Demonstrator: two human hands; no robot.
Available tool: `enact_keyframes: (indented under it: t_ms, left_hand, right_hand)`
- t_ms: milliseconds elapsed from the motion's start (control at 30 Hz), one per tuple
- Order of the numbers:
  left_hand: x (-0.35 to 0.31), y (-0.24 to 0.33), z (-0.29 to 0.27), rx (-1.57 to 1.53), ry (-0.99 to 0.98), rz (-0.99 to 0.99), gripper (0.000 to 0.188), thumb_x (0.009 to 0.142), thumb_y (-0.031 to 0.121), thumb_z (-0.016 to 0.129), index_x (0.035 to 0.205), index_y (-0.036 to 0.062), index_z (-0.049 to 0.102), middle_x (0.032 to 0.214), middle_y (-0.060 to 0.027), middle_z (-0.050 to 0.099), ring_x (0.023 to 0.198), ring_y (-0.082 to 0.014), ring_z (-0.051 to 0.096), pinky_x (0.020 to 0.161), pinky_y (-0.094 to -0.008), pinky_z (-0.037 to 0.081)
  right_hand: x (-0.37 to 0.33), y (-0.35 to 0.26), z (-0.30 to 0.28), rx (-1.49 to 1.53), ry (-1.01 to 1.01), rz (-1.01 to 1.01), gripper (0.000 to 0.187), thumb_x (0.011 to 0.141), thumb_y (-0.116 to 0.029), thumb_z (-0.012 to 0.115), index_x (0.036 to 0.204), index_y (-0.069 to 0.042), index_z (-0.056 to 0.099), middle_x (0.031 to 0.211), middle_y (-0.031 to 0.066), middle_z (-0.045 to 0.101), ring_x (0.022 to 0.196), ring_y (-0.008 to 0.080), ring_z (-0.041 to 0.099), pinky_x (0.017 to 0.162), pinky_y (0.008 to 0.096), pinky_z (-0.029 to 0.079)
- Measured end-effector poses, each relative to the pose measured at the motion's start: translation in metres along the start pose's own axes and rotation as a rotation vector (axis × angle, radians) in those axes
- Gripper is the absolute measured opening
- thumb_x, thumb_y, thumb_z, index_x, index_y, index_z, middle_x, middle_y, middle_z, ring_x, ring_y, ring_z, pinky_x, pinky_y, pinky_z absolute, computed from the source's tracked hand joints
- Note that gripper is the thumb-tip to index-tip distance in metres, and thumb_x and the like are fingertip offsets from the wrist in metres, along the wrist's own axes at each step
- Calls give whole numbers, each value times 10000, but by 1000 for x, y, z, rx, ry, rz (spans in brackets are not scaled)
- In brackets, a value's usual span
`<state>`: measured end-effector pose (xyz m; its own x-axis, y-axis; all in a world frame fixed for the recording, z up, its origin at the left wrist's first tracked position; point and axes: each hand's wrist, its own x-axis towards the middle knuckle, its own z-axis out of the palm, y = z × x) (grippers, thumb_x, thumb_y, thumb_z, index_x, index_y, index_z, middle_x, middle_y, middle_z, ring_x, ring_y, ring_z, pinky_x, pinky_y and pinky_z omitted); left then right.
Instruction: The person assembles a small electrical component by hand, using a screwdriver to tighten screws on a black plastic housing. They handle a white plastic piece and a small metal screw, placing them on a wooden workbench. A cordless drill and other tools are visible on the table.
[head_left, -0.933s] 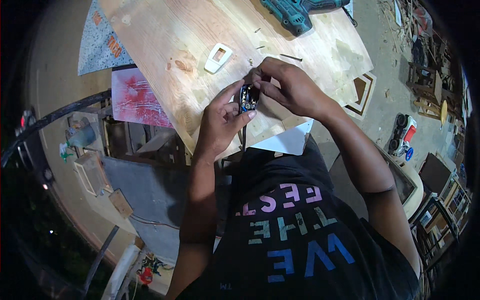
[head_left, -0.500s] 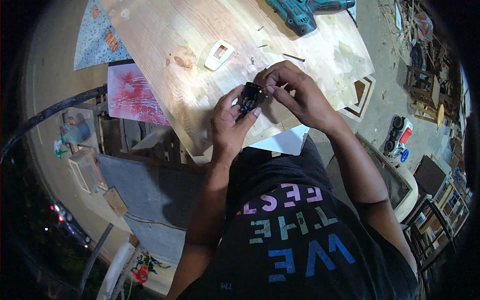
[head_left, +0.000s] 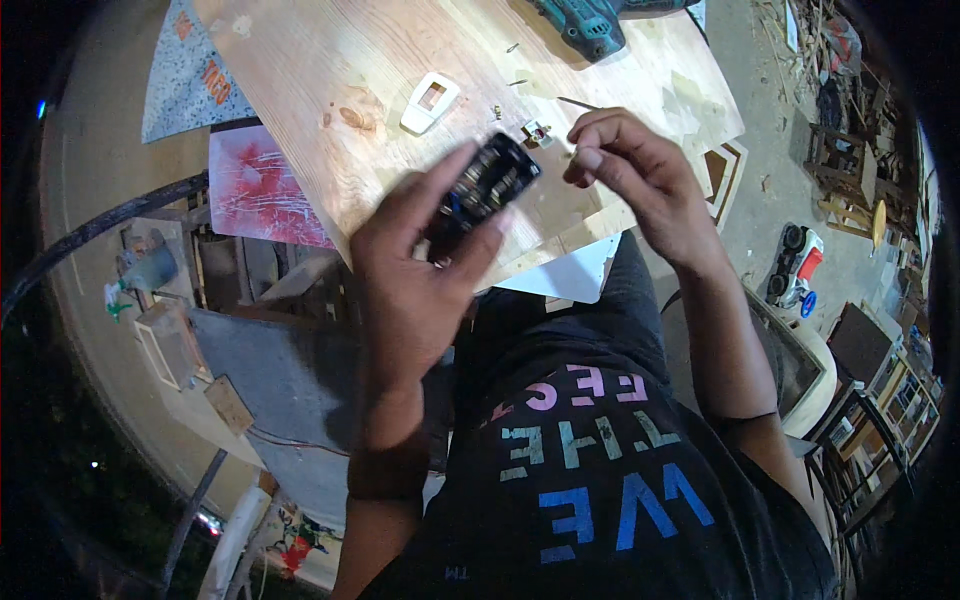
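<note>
My left hand (head_left: 415, 255) grips a small black rectangular housing (head_left: 490, 180) between thumb and fingers, its open side with metal contacts facing up; motion blurs it slightly. To its right, my right hand (head_left: 640, 175) hovers over the board with thumb and fingertips pinched together; whatever is between them is too small to make out. Just beyond the housing lies a small white-and-metal piece (head_left: 537, 133) on the wooden board (head_left: 290, 60). A tiny brass-coloured part (head_left: 497, 112) sits beside it. Farther left rests a white frame with a rectangular opening (head_left: 420, 113).
A teal power tool (head_left: 590, 30) lies at the board's far edge. Loose screws (head_left: 517, 82) and a longer dark nail or screw (head_left: 575, 102) are scattered near it. A red-and-white toy vehicle (head_left: 797, 265) stands on the floor at right; a scratched pink panel (head_left: 265, 185) is at left.
My left hand has lifted and tilted the black housing, bringing it nearer. My right hand has drawn away from it to the right, and the small white-and-metal piece now shows on the board.
</note>
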<state>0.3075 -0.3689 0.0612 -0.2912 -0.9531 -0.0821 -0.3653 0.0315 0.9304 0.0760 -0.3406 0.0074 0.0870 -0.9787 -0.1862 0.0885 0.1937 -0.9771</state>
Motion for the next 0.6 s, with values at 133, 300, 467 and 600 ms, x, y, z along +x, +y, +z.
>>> enact_keyframes:
  t_ms: [133,300,467,600]
  left_hand:
    - [21,26,-25,-45,41,123,536,867,50,792,1358,-24,592,1176,-175,715,1037,-182,701,924,-310,569]
    - [36,61,-34,-189,217,280,611,802,203,848,1332,-9,631,1150,-137,718,973,-145,682,849,-239,537]
    - [33,125,-62,-134,440,386,497,886,60,751,1356,-6,604,1047,-120,722,773,-124,647,602,-221,471]
    - [27,165,-46,-21,410,433,514,865,76,782,1346,2,616,1107,-146,719,774,-133,663,570,-239,498]
  right_hand:
    - [2,-10,-6,-19,49,-26,197,1026,-195,617,1108,-18,643,1056,58,637,913,132,652,833,292,519]
    - [-4,-22,-12,-91,95,-45,175,1029,-187,612,1088,-26,643,1043,50,640,898,125,652,826,292,523]
    - [-17,-35,-29,1,110,-28,192,1030,-203,616,1069,-16,627,1024,47,629,892,134,652,819,296,522]
    - [-26,-42,-47,40,78,10,219,1027,-221,618,1089,-12,624,963,50,640,878,137,644,820,300,515]
